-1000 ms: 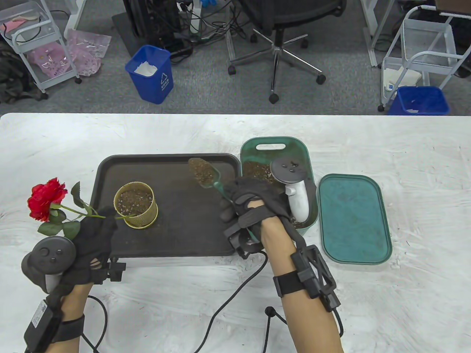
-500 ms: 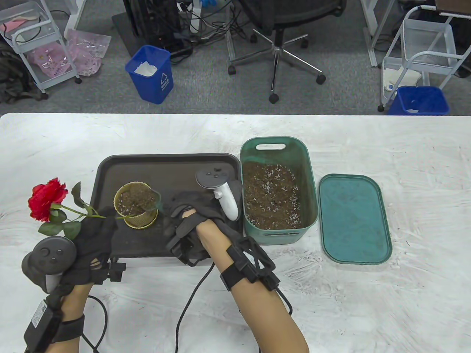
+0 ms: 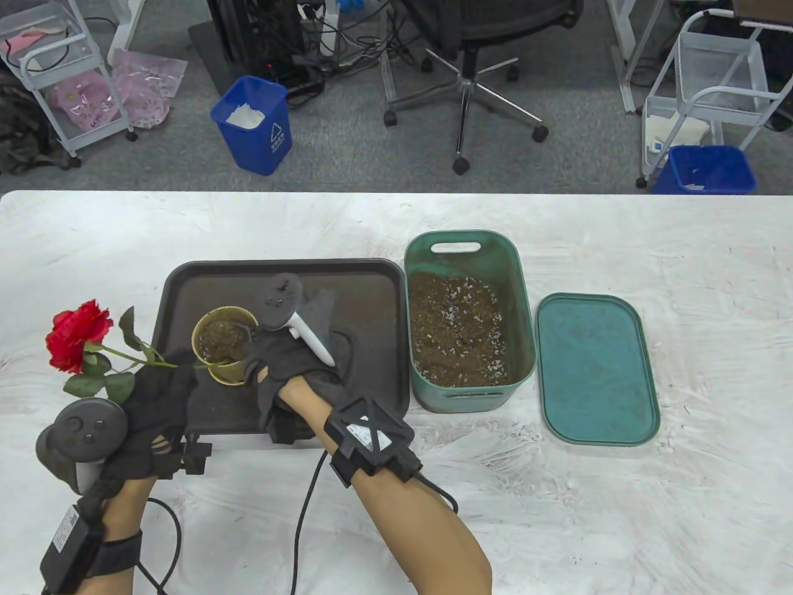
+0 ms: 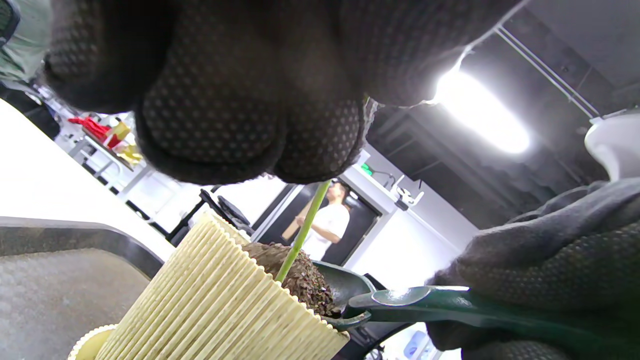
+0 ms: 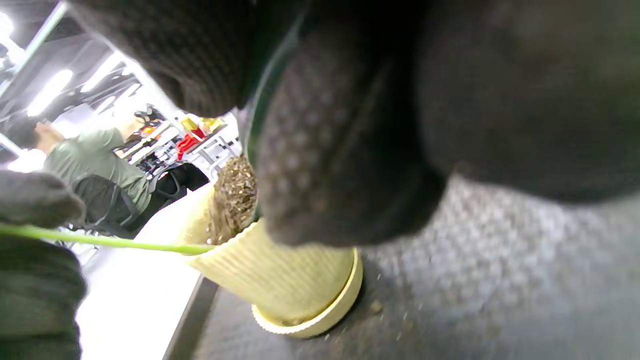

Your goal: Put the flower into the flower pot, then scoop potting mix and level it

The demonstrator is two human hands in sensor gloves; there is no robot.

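**A:** Your left hand (image 3: 152,396) sits at the near-left corner of the dark tray (image 3: 365,396), fingers pinched round the green stem of the red rose (image 3: 79,334). The stem runs into the ribbed yellow flower pot (image 3: 224,347) on the tray's left half, with the bloom leaning out to the left over the table.

**B:** And my right?

**A:** Your right hand (image 3: 297,362) is just right of the pot, fingers curled round the handle of the green scoop (image 4: 400,300). In the left wrist view the scoop's bowl lies against the pot's rim, touching the heaped potting mix (image 4: 305,280).

**B:** What is the surface like?

**A:** You are working on a white table (image 3: 681,260), scuffed and smeared with grey streaks. Just right of the tray stands the green tub (image 3: 520,297), its brown mix flecked with pale bits, and its flat green lid (image 3: 598,369) lies beside it on the right.

**B:** And the room beyond?

**A:** Grey carpet. A blue bin (image 3: 254,124) stands left of centre, a second blue bin (image 3: 703,170) at the right, a black swivel chair (image 3: 471,62) between them, white wire trolleys at both sides and tangled cables at the back. The wrist views show bright ceiling strip lights and people standing in the distance.
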